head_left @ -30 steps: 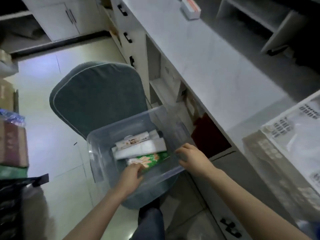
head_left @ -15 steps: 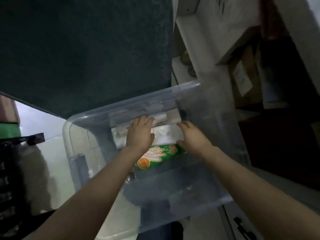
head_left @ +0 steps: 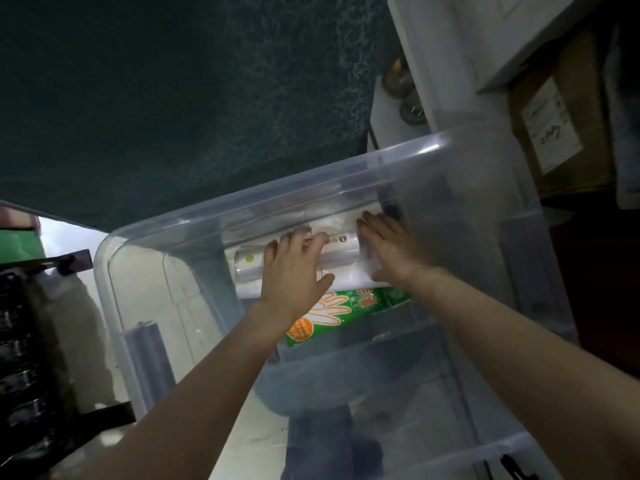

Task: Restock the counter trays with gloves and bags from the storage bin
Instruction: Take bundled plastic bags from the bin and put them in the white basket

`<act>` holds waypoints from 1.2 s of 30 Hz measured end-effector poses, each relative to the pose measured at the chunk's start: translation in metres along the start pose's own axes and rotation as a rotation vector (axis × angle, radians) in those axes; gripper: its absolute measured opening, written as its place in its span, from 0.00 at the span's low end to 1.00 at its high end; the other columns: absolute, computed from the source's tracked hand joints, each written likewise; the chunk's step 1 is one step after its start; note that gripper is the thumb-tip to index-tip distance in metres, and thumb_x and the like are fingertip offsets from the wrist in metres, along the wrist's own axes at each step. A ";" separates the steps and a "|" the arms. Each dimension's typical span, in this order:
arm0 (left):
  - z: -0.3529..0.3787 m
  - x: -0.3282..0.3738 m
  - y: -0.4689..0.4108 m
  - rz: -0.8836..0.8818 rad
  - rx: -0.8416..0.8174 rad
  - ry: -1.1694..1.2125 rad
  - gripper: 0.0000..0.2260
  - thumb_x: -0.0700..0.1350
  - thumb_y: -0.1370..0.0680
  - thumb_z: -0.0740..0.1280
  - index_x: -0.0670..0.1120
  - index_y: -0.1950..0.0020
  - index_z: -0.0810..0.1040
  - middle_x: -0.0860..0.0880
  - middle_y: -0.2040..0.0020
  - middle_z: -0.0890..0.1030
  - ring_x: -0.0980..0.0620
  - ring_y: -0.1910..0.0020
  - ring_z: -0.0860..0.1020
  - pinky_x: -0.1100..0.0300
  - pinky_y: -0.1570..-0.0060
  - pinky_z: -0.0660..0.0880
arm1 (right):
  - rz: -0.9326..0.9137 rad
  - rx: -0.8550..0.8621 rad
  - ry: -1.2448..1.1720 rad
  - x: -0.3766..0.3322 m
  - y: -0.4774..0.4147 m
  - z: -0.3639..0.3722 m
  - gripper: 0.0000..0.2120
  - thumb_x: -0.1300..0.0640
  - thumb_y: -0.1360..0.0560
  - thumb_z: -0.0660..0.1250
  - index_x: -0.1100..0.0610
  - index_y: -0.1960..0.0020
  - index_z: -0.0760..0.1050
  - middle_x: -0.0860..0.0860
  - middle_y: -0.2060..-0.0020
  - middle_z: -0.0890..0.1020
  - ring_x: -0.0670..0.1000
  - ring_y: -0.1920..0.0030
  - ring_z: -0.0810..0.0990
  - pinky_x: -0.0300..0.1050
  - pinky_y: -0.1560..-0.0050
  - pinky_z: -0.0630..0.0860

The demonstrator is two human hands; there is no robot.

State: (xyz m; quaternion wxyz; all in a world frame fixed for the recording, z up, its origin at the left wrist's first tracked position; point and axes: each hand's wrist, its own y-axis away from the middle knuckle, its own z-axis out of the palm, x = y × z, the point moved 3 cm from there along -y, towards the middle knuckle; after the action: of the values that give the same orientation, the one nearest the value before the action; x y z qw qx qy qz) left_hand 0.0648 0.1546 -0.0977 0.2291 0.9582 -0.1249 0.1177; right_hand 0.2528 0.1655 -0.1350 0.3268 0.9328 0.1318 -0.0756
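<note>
Inside the clear plastic storage bin [head_left: 138, 271], nearest the person, a glossy green glove pack [head_left: 346, 306] printed with a white hand outline lies flat on the floor of the bin. Beyond it lies a white flat pack [head_left: 346, 278], then a white roll of bags [head_left: 249, 265]. The left hand [head_left: 294, 271] grips the roll, fingers curled over it and thumb on its near side. The right hand [head_left: 388, 251] lies flat on the roll's right end, fingers straight. Dark teal textured upholstery [head_left: 173, 98] lies behind the bin.
</note>
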 end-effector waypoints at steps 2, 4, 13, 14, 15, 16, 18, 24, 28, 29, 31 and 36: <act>-0.001 0.001 0.011 0.040 0.025 0.007 0.21 0.58 0.30 0.67 0.52 0.40 0.70 0.51 0.40 0.73 0.45 0.42 0.70 0.50 0.43 0.66 | -0.007 0.001 0.029 0.001 -0.001 -0.001 0.46 0.52 0.31 0.73 0.53 0.23 0.48 0.51 0.22 0.51 0.55 0.23 0.53 0.52 0.25 0.52; 0.002 0.002 0.025 0.043 0.057 0.045 0.19 0.58 0.30 0.66 0.51 0.43 0.72 0.51 0.47 0.75 0.46 0.47 0.72 0.50 0.48 0.68 | -0.019 -0.015 0.060 0.000 -0.003 -0.003 0.45 0.50 0.30 0.72 0.53 0.23 0.47 0.51 0.22 0.50 0.54 0.23 0.52 0.52 0.25 0.51; 0.022 -0.026 0.015 -0.053 -0.006 0.075 0.22 0.49 0.24 0.67 0.47 0.31 0.70 0.44 0.28 0.69 0.42 0.30 0.66 0.48 0.37 0.67 | -0.055 -0.042 0.165 0.000 -0.015 -0.002 0.54 0.50 0.37 0.78 0.56 0.23 0.47 0.53 0.22 0.51 0.55 0.23 0.51 0.54 0.25 0.44; 0.024 -0.029 0.007 -0.051 -0.053 0.045 0.24 0.51 0.24 0.66 0.48 0.29 0.67 0.46 0.25 0.64 0.44 0.27 0.61 0.48 0.32 0.63 | -0.052 -0.047 0.169 0.000 -0.016 -0.001 0.54 0.50 0.37 0.78 0.56 0.23 0.47 0.53 0.22 0.52 0.54 0.23 0.51 0.54 0.25 0.43; 0.026 -0.031 0.000 -0.045 -0.106 0.014 0.26 0.53 0.24 0.65 0.49 0.27 0.64 0.46 0.23 0.59 0.45 0.25 0.58 0.49 0.29 0.60 | -0.051 -0.050 0.170 0.000 -0.017 -0.001 0.54 0.50 0.37 0.78 0.56 0.23 0.48 0.53 0.22 0.53 0.54 0.23 0.52 0.54 0.25 0.43; 0.028 -0.032 -0.006 -0.039 -0.153 -0.018 0.27 0.54 0.24 0.65 0.50 0.27 0.62 0.46 0.22 0.57 0.45 0.24 0.56 0.48 0.28 0.57 | -0.050 -0.050 0.166 0.000 -0.017 -0.001 0.53 0.51 0.37 0.78 0.56 0.23 0.49 0.53 0.22 0.54 0.54 0.23 0.53 0.54 0.25 0.44; 0.029 -0.031 -0.014 -0.030 -0.179 -0.062 0.28 0.56 0.26 0.67 0.52 0.29 0.64 0.46 0.23 0.58 0.44 0.26 0.59 0.47 0.29 0.59 | -0.051 -0.048 0.153 -0.001 -0.016 -0.002 0.52 0.51 0.37 0.78 0.55 0.23 0.51 0.52 0.23 0.56 0.53 0.24 0.55 0.54 0.25 0.45; 0.032 -0.029 -0.016 -0.014 -0.163 -0.136 0.27 0.60 0.33 0.71 0.52 0.37 0.72 0.44 0.24 0.55 0.43 0.26 0.55 0.46 0.30 0.57 | -0.088 0.014 0.133 -0.012 -0.013 -0.011 0.43 0.44 0.36 0.75 0.57 0.28 0.62 0.54 0.25 0.61 0.54 0.25 0.56 0.54 0.25 0.48; 0.038 -0.034 -0.011 0.000 -0.196 -0.140 0.27 0.63 0.36 0.72 0.53 0.41 0.75 0.45 0.25 0.56 0.43 0.25 0.53 0.45 0.26 0.44 | -0.045 -0.030 0.065 -0.020 -0.013 -0.007 0.44 0.41 0.36 0.75 0.57 0.28 0.60 0.53 0.23 0.53 0.51 0.23 0.50 0.52 0.24 0.45; 0.037 -0.036 -0.011 -0.001 -0.191 -0.132 0.26 0.64 0.36 0.72 0.54 0.42 0.75 0.45 0.26 0.58 0.43 0.26 0.54 0.45 0.26 0.42 | -0.040 -0.030 0.054 -0.022 -0.013 -0.006 0.44 0.41 0.36 0.75 0.57 0.28 0.60 0.53 0.23 0.54 0.51 0.23 0.50 0.51 0.23 0.44; 0.035 -0.037 -0.012 0.007 -0.193 -0.102 0.25 0.63 0.36 0.72 0.54 0.44 0.76 0.46 0.29 0.62 0.44 0.27 0.57 0.45 0.26 0.44 | -0.042 -0.014 0.044 -0.022 -0.011 -0.006 0.44 0.41 0.37 0.75 0.56 0.29 0.61 0.53 0.24 0.58 0.52 0.24 0.52 0.51 0.23 0.43; 0.032 -0.035 -0.010 0.030 -0.158 -0.003 0.22 0.59 0.36 0.74 0.51 0.48 0.75 0.47 0.36 0.66 0.45 0.38 0.67 0.51 0.35 0.63 | -0.045 0.002 -0.047 -0.024 -0.002 -0.008 0.44 0.44 0.38 0.77 0.52 0.29 0.60 0.53 0.32 0.68 0.55 0.32 0.65 0.48 0.28 0.54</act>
State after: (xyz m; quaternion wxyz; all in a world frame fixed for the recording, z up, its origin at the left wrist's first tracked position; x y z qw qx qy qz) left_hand 0.0398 0.1544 -0.1398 0.3019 0.9354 -0.1484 0.1095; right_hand 0.2291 0.1671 -0.1250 0.3272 0.9278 0.1452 -0.1051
